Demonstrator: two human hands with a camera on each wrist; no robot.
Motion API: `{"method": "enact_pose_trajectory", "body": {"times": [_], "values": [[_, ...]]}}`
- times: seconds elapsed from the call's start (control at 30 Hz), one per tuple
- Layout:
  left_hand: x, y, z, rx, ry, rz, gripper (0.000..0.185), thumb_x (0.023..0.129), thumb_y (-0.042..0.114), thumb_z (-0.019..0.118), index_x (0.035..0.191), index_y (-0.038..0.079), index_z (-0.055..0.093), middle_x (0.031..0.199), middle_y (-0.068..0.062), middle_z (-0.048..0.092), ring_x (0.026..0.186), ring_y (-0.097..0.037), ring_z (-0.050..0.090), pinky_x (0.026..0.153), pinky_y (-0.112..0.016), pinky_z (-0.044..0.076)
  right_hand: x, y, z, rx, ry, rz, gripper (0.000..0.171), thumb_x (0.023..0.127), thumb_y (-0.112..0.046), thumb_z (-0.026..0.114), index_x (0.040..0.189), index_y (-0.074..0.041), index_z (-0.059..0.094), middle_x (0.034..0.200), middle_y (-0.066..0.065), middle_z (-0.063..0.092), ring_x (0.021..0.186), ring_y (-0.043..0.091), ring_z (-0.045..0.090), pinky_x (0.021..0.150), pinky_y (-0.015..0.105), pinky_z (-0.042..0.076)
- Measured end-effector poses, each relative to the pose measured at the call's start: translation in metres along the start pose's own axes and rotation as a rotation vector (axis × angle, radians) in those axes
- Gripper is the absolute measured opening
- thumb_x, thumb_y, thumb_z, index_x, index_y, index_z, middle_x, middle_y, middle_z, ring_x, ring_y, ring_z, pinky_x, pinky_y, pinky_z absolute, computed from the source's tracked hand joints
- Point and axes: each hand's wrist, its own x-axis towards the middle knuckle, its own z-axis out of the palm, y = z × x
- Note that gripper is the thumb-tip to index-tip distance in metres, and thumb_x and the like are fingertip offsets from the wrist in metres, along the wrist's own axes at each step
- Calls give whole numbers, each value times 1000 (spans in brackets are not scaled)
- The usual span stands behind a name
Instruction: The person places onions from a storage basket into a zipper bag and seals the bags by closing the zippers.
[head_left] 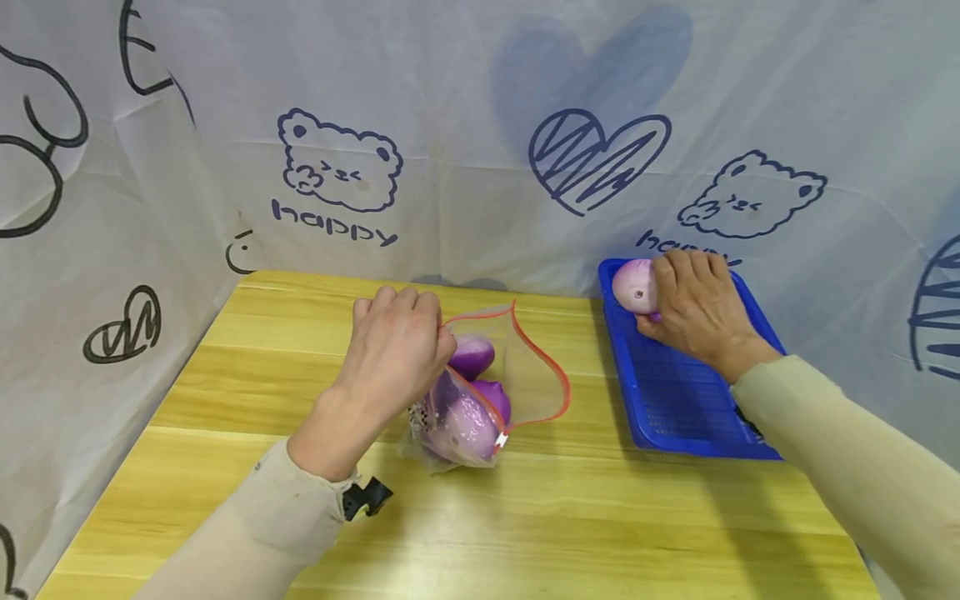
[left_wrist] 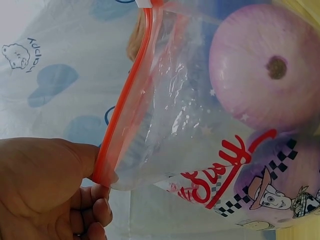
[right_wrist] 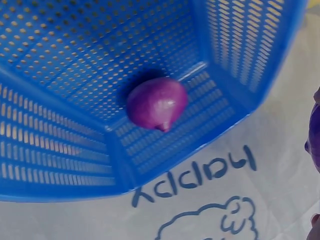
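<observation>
My left hand (head_left: 397, 342) pinches the rim of a clear zip bag (left_wrist: 175, 90) with a red-orange closure. Several purple onions (left_wrist: 270, 65) lie inside the bag, which stands with its mouth spread on the table. Over the far end of a blue basket (head_left: 637, 408), my right hand (head_left: 697, 308) grips a pale purple onion (head_left: 632, 285). Only a sliver of that held onion (right_wrist: 314, 137) and some fingertips show at the right edge of the right wrist view. Another onion (right_wrist: 156, 104) rests on the basket's floor at one end.
The light wooden table (head_left: 585, 517) runs up to a white cloth backdrop (head_left: 465, 125) printed with bears and hearts. A black strap piece (head_left: 366, 498) sits at the left cuff. Raised perforated walls surround the basket, to the right of the bag.
</observation>
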Motion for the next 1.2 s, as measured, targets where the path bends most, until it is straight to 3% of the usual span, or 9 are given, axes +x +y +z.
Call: {"method": "enact_pose_trajectory", "body": {"times": [0.17, 0.43, 0.67, 0.87, 1.2], "values": [[0, 0, 0, -4, -12, -1, 16, 90, 15, 60, 76, 11, 53, 74, -5, 50, 75, -31, 46, 72, -46, 35, 9, -7, -7, 6, 18, -13, 68, 86, -48, 62, 123, 7, 45, 113, 28, 49, 95, 49, 47, 79, 60, 40], [0, -1, 0, -12, -11, -2, 16, 90, 15, 60, 76, 10, 53, 74, -5, 50, 74, -31, 46, 73, -45, 35, 23, -22, -21, 47, 143, -41, 73, 84, -51, 62, 124, 7, 44, 113, 29, 49, 95, 49, 46, 79, 59, 39], [0, 0, -1, -8, -9, 4, 17, 91, 15, 60, 76, 11, 53, 74, -5, 50, 75, -31, 46, 73, -46, 36, 40, -51, -42, 110, 231, -51, 71, 87, -52, 62, 126, 4, 42, 117, 29, 49, 99, 48, 47, 82, 60, 39], [-1, -1, -1, -1, 6, 11, 18, 90, 15, 60, 75, 10, 52, 73, -5, 49, 74, -31, 46, 73, -46, 36, 55, -83, -59, 144, 345, -126, 71, 85, -52, 64, 124, 4, 45, 112, 26, 53, 94, 45, 50, 76, 56, 40], [-1, -1, -1, 1, 4, 10, 18, 91, 16, 61, 76, 10, 53, 73, -5, 50, 75, -32, 47, 72, -46, 36, 59, -134, -78, 242, 252, -242, 74, 83, -55, 67, 128, 0, 45, 119, 20, 55, 101, 40, 54, 84, 53, 45]]}}
